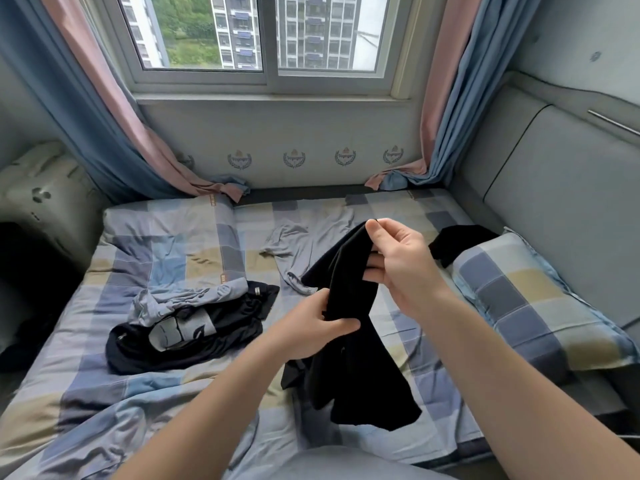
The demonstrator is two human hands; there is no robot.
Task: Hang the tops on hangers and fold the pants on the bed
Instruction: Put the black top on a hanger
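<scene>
2 hands on 1 black garment (360, 375) here, held up over the middle of the bed (156, 386), a bit toward its right side. The right hand (398, 271) is the higher, farther one, pinching the top edge of the cloth between thumb and fingertips. The left hand (311, 329) is lower and closer to the body, fingers curled around a bunched part about midway down. So the long axis runs from the right hand at the far end, down past the left, with the loose tail hanging toward the person and touching the sheet.

Honestly can't tell if it's a top or pants, too dark and crumpled. My guess is the next bit depends on spreading it sideways to find out, and the left hand is the one better placed to slide along the edge.

Other laundry: a grey top (311, 237) lying flat just behind the hands, a grey-and-black pile (194, 327) off to the left, another black piece (457, 242) touching the pillow (533, 306). No hangers in view.
</scene>
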